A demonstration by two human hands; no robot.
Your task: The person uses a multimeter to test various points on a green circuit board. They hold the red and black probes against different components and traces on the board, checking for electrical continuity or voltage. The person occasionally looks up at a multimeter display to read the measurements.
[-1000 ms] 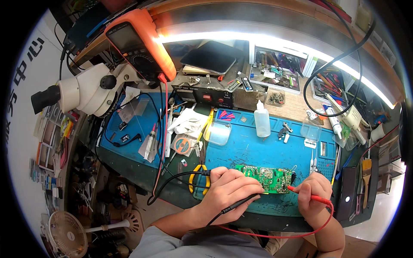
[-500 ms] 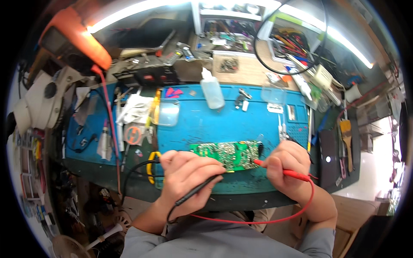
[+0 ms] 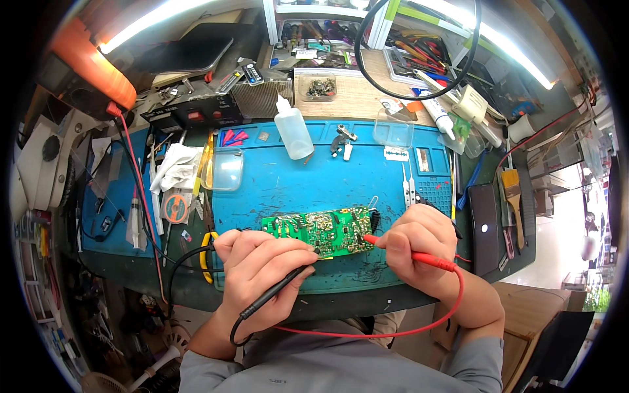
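Green circuit board (image 3: pixel 319 231) on blue mat (image 3: pixel 262 183), between the hands: left hand (image 3: pixel 265 272) at its near-left edge, right hand (image 3: pixel 419 249) just off its right end. Left fingers bunched, pinching black probe (image 3: pixel 270 295); right thumb and fingers pinching red probe (image 3: pixel 429 260), tip at board's right end, contact unclear. Translucent bottle (image 3: pixel 294 134) beyond board; orange multimeter (image 3: pixel 98 62) far left.

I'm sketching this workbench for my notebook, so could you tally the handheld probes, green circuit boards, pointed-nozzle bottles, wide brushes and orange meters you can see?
Probes: 2 (black probe, red probe)
Green circuit board: 1
Pointed-nozzle bottle: 1
Wide brush: 1
Orange meter: 1
Total: 6
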